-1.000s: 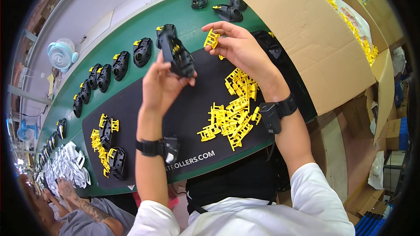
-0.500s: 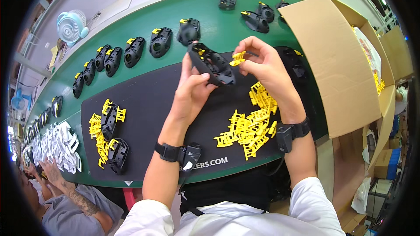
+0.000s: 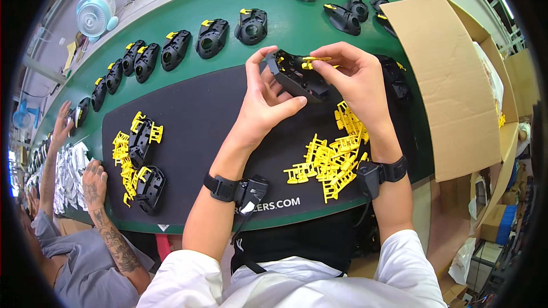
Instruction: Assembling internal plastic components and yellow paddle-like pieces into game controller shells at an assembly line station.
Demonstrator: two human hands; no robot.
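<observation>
My left hand [image 3: 261, 102] grips a black plastic shell [image 3: 292, 77] tilted above the dark mat [image 3: 222, 108], its hollow inside showing. Pinched between the thumb and fingers of my right hand [image 3: 357, 77] is a small yellow plastic part [image 3: 311, 64], held at the shell's upper right edge. Whether it touches the shell I cannot tell. Below my right hand lies a loose pile of yellow parts [image 3: 331, 162]. On the mat's left side, one black shell [image 3: 138, 144] and another black shell [image 3: 151, 191] lie beside more yellow parts [image 3: 121, 151].
Several black shells with yellow tips stand along the green table [image 3: 274, 14], one of them a shell [image 3: 251, 25] beyond my hands. A cardboard box [image 3: 439, 85] flanks the right side. At left, a co-worker's hand [image 3: 94, 182] is near white parts [image 3: 71, 174]; a fan [image 3: 95, 17] stands behind.
Both my hands have moved right, and the yellow part has come over the shell's edge. The co-worker's one hand has reached out toward the row of shells.
</observation>
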